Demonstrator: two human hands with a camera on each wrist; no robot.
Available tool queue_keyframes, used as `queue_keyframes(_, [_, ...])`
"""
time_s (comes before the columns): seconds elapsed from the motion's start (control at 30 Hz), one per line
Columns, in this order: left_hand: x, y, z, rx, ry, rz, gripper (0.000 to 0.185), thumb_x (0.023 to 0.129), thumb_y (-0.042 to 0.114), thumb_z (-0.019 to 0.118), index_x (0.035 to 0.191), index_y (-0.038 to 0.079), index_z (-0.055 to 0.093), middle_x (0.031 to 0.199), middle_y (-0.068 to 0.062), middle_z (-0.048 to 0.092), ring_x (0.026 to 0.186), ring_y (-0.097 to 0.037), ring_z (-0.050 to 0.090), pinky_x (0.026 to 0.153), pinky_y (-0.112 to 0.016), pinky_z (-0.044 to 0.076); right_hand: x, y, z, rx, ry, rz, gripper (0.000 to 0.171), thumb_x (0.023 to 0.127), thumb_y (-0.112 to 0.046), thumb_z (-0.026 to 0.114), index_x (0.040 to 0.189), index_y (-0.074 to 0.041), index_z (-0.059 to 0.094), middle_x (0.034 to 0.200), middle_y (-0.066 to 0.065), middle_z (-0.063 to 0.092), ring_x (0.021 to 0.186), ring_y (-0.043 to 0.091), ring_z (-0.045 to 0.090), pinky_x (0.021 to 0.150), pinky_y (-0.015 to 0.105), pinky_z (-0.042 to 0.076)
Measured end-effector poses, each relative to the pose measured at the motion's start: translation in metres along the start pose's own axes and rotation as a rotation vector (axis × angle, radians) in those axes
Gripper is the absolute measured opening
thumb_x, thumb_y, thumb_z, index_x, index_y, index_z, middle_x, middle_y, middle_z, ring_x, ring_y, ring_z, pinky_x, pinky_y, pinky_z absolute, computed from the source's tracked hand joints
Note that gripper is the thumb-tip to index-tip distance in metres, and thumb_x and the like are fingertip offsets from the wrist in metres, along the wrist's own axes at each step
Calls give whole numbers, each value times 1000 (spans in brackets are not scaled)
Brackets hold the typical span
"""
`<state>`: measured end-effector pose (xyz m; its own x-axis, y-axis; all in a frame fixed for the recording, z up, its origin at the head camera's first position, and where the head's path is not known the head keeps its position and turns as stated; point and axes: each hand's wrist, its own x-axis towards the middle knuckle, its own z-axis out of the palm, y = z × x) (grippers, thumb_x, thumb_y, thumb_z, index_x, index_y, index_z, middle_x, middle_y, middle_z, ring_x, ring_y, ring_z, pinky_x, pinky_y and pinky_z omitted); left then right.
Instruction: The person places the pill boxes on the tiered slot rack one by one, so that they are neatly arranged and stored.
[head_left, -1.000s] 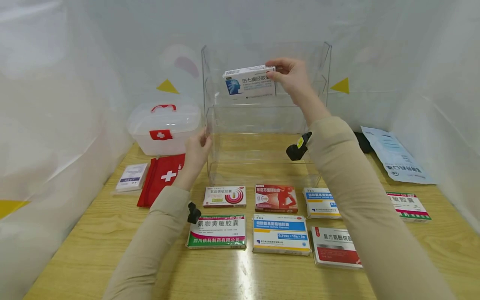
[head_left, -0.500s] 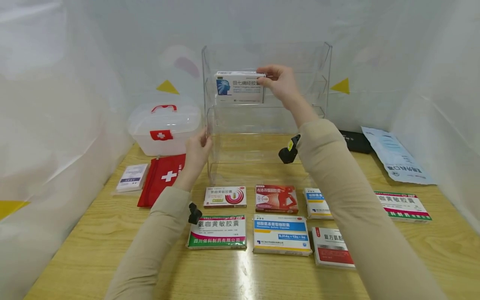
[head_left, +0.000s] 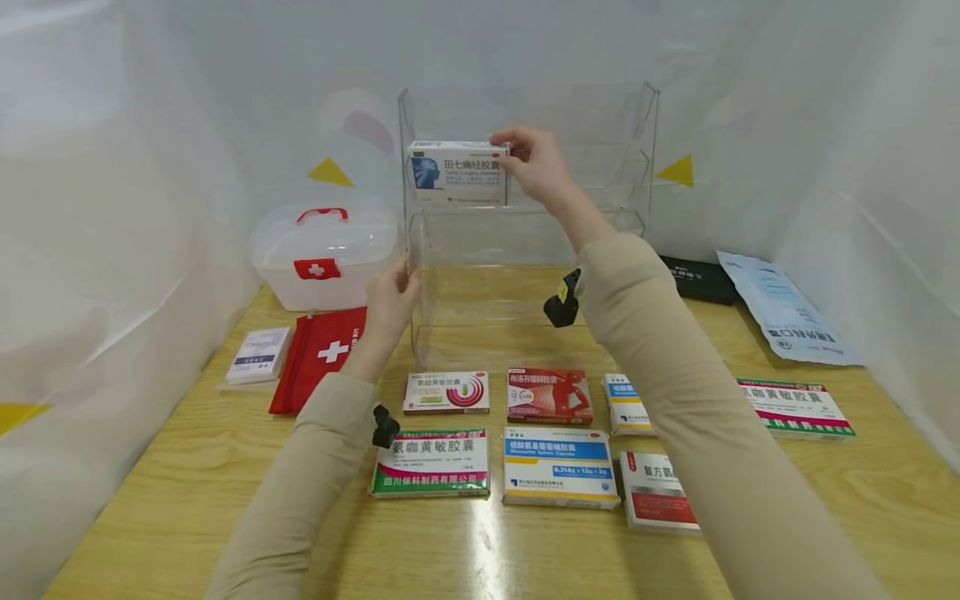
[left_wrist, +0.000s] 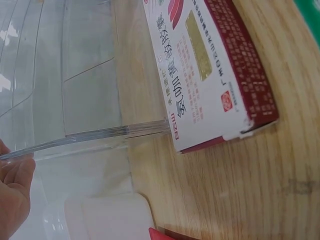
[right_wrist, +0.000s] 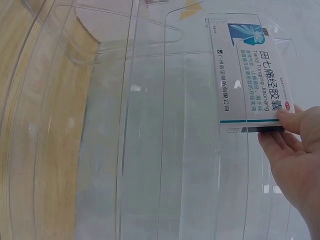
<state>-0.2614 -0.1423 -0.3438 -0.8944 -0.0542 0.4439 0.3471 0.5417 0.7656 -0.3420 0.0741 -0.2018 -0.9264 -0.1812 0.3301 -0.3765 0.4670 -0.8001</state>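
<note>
A clear acrylic rack (head_left: 525, 242) with stacked tiers stands at the back of the table. In its top tier, at the left end, is a white medicine box (head_left: 459, 173) with a blue head picture, upright and facing front. My right hand (head_left: 536, 167) pinches that box at its right end between thumb and fingers; the right wrist view shows the thumb on the box's face (right_wrist: 250, 75). My left hand (head_left: 392, 304) grips the rack's left side edge, with thumb and fingers on either side of the clear panel (left_wrist: 95, 134) in the left wrist view.
Several medicine boxes lie in rows before the rack, among them a red box (head_left: 550, 396) and a blue-white box (head_left: 558, 468). Left stand a white first-aid case (head_left: 330, 250) and a red pouch (head_left: 315, 358). A black pouch (head_left: 697, 280) and a mask packet (head_left: 787, 308) lie right.
My right hand has brought the white medicine box left and down into the top tier, then slid it further left, levelling its tilt. The left hand keeps its hold on the rack.
</note>
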Motion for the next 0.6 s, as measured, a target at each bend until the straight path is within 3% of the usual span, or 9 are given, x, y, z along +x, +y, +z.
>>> queue_keyframes(0.07, [0, 0, 0, 5, 3, 7, 36, 94, 9, 53, 129, 2, 55, 128, -18, 59, 111, -30, 61, 92, -42, 52, -1, -3, 0, -55, -10, -8, 34, 95, -4, 49, 128, -7, 56, 121, 10, 57, 102, 15, 53, 78, 20, 44])
queue_keyframes(0.27, [2, -1, 0, 9, 7, 8, 37, 94, 9, 52, 130, 1, 55, 127, -19, 59, 112, -30, 61, 92, -41, 52, -4, -11, -1, -204, -49, -55, 36, 96, -3, 45, 131, -4, 52, 136, 11, 50, 121, 19, 49, 101, 25, 44])
queue_keyframes(0.5, [3, 2, 0, 2, -6, -8, 39, 94, 8, 51, 132, 2, 52, 129, -19, 57, 102, -30, 64, 86, -40, 55, -8, -9, -15, -177, -53, -96, 43, 96, -8, 46, 139, -3, 43, 148, 10, 40, 138, 23, 35, 116, 29, 28])
queue_keyframes(0.6, [3, 3, 0, 2, -7, -25, 40, 94, 8, 51, 134, 3, 51, 130, -19, 56, 101, -29, 63, 87, -40, 55, -12, -9, -26, -143, -23, -85, 44, 97, -12, 47, 140, -4, 42, 148, 9, 40, 137, 22, 36, 115, 28, 29])
